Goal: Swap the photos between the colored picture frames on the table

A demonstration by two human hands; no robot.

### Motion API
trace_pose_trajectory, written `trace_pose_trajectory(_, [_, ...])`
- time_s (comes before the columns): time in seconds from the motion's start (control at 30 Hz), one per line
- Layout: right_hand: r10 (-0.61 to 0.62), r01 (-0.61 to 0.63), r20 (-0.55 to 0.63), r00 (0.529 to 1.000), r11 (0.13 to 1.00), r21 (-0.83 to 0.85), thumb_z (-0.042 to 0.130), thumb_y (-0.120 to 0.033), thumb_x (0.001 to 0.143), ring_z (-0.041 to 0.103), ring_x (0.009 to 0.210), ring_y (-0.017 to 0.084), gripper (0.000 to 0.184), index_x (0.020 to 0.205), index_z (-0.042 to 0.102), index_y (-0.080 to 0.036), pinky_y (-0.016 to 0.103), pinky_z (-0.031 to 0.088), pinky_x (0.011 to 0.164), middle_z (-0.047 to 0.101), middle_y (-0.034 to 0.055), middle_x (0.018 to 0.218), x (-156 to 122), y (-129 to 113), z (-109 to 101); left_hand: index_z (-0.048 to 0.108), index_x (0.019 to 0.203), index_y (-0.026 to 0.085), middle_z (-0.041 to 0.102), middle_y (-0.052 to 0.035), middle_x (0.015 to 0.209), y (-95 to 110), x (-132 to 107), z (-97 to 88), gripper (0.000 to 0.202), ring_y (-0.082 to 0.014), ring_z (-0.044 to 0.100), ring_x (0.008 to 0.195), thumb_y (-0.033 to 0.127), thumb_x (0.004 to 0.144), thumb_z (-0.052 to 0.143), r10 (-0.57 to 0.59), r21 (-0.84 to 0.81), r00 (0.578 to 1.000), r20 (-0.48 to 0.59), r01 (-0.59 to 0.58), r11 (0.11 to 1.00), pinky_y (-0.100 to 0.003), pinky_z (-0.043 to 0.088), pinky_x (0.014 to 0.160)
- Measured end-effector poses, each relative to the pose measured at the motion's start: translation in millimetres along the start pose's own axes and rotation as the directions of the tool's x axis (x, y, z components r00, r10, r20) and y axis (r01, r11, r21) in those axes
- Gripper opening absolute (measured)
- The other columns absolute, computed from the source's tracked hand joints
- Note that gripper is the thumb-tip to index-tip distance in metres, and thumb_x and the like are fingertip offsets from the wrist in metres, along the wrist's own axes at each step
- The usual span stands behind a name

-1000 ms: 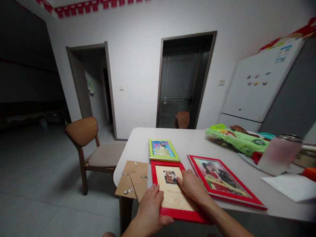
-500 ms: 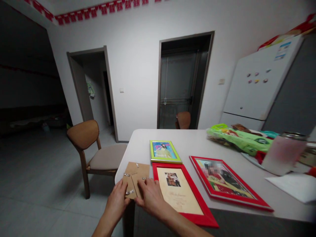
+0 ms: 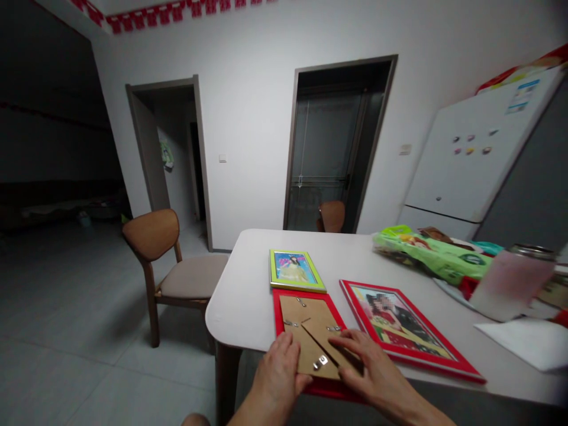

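A brown picture-frame backing board (image 3: pixel 313 310) with metal clips and a stand flap lies over the red picture frame (image 3: pixel 278 313) at the table's near edge. The board covers most of that frame's inside. At the board's left edge, my left hand (image 3: pixel 280 370) is closed with thumb and fingers on it. My right hand (image 3: pixel 371 371) grips the opposite side, near the flap. Just beyond the board sits a green picture frame (image 3: pixel 272 275) with a picture of a figure in a pale dress. To the right lies another red picture frame (image 3: pixel 370 331), picture side up.
All this is on a white table (image 3: pixel 252 266) with a rounded left corner. A green plastic package (image 3: pixel 448 257), a pinkish jar (image 3: pixel 510 284) and white paper (image 3: pixel 528 337) occupy its right side. A wooden chair (image 3: pixel 153 236) stands at the left.
Both hands have carried the backing board rightward from the table's left corner onto the near red frame, hiding its paper insert. The view has shifted slightly.
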State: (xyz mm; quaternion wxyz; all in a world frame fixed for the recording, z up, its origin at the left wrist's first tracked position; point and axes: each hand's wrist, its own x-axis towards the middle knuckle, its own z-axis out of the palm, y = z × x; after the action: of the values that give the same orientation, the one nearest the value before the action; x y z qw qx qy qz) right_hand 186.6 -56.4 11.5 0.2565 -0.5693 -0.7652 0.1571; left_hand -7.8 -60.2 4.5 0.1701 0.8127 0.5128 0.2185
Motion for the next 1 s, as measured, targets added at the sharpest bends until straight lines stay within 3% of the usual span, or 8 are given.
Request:
trace_pose_trajectory(0.17, [-0.034,0.035,0.002,0.999,0.998,-0.056,0.045,-0.024,0.062,0.049,0.092,0.02,0.04,0.099,0.059,-0.015,0.029,0.036,0.084,0.053,0.0093,0.099,-0.4,11.1,0.4,0.052,0.104,0.011,0.045,-0.0136,0.12,1.7,4.9,11.0,0.042,-0.0233,0.038,0.113,0.02,0.065,0.062,-0.005,0.063,0.999,0.052,0.002,0.998,-0.033,0.03,0.096])
trace_pose_trajectory(0.47, [-0.081,0.071,-0.04,0.996,0.976,-0.205,0.048,-0.025,0.062,0.048,0.089,0.02,0.037,0.097,0.06,-0.021,0.032,0.035,0.08,0.054,0.0071,0.097,5.3,15.1,21.3,0.054,0.1,0.014,0.049,-0.0096,0.118,-10.7,4.6,7.6,0.027,-0.0215,0.036,0.114,0.023,0.075,0.049,0.019,0.103,0.997,0.077,-0.027,0.994,-0.038,0.024,0.098])
trace_pose_trajectory(0.67, [-0.031,0.011,-0.072,0.997,0.964,-0.266,0.037,-0.03,0.075,0.048,0.085,0.019,0.034,0.098,0.059,-0.018,0.03,0.035,0.076,0.054,0.0087,0.091,18.3,22.5,13.6,0.044,0.112,0.015,0.038,-0.0107,0.127,-21.3,-1.9,9.5,0.064,-0.0259,0.029,0.118,0.044,0.059,0.064,0.119,0.048,0.988,0.096,-0.124,0.991,-0.044,0.02,0.098])
trace_pose_trajectory(0.87, [-0.007,-0.035,-0.103,0.995,0.916,-0.399,0.036,-0.025,0.075,0.045,0.079,0.019,0.029,0.088,0.062,-0.02,0.03,0.033,0.072,0.052,0.008,0.084,34.3,24.1,16.5,0.049,0.106,0.016,0.043,-0.0096,0.123,-25.7,-1.0,10.8,0.058,-0.0245,0.035,0.115,0.042,0.057,0.066,0.139,0.062,0.987,0.086,-0.144,0.988,-0.04,0.024,0.097])
trace_pose_trajectory(1.0, [-0.041,0.009,-0.075,0.996,0.925,-0.38,0.035,-0.022,0.075,0.045,0.078,0.018,0.029,0.074,0.063,-0.017,0.029,0.033,0.073,0.051,0.0079,0.082,37.5,29.2,18.8,0.044,0.112,0.014,0.044,-0.0108,0.122,-20.8,-1.4,6.1,0.066,-0.0238,0.038,0.112,0.045,0.058,0.065,0.089,0.088,0.993,0.081,-0.096,0.991,-0.036,0.029,0.095])
